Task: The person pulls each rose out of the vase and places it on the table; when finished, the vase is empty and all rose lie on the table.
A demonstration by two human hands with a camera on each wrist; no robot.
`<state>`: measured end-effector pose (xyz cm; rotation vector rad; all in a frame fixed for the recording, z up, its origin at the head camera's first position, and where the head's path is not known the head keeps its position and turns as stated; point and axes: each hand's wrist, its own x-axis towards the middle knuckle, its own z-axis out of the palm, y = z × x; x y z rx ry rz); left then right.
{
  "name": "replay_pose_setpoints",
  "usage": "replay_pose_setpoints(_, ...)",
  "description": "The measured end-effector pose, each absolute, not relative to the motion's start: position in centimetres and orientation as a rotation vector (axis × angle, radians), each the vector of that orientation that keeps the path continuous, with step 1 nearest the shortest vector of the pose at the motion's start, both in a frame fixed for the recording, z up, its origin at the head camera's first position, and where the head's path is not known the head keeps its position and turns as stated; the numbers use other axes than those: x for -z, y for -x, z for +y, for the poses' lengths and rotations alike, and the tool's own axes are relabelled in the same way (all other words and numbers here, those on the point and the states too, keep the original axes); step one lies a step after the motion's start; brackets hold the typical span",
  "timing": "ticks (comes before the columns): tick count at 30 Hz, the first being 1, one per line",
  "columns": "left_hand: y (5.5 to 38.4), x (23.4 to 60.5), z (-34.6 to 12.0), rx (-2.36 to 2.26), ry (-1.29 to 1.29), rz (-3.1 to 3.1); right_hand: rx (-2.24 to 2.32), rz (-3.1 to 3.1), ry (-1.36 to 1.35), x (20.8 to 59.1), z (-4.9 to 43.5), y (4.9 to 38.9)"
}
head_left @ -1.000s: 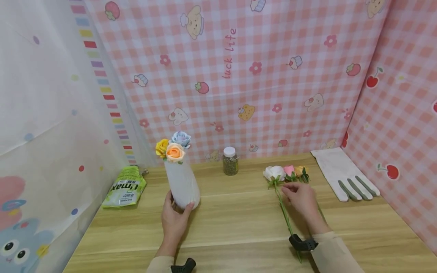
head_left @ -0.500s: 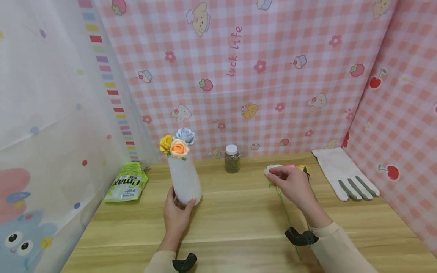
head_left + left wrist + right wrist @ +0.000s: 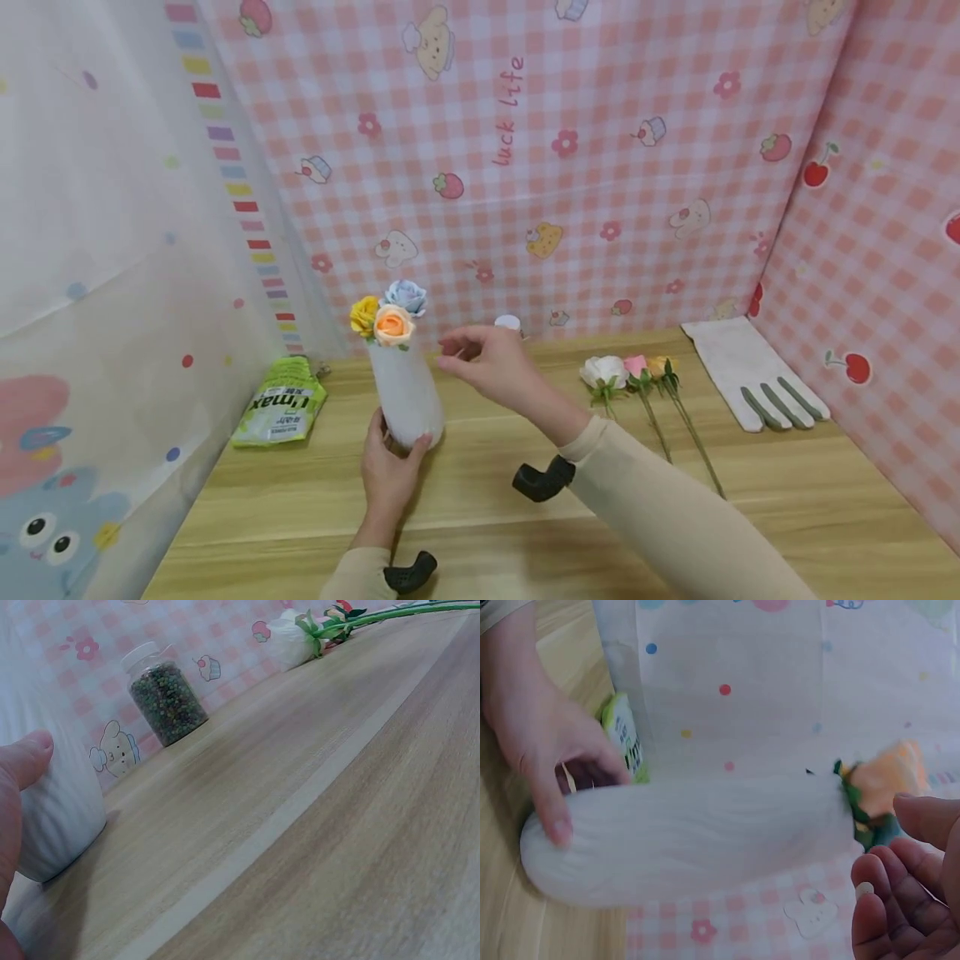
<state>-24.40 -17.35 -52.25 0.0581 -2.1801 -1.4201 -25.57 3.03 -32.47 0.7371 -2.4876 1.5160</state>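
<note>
My left hand grips the lower part of a white ribbed vase, thumb at the front near its base. Out of the vase's mouth rise a yellow rose, a light blue rose and a peach rose. Beside the vase's upper part, on its right, my right hand hovers with loosely bent fingers. The right wrist view shows its thumb apart from the fingers and nothing between them. A white rose lies on the table to the right.
Next to the white rose lie a pink rose and an orange-yellow rose, stems toward me. A white glove is farther right. A green bag stands left. Behind my right hand is a jar of dark pellets.
My right hand has left the white rose and swung left to the vase, uncovering the rose heads. The white rose stays on the table. My left hand keeps its grip on the vase.
</note>
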Motion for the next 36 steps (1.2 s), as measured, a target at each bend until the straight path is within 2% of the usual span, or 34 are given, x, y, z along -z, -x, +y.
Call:
replay_pose_setpoints(12, 24.5, 52.0, -17.3, 1.419, -0.029, -2.166, -1.552, -2.483, -0.66, 32.1, -2.4, 27.1)
replay_pose_setpoints(36, 24.5, 52.5, -17.6, 1.393, -0.044, -2.169, -1.582, -2.51, -0.544, 32.3, -5.2, 28.0)
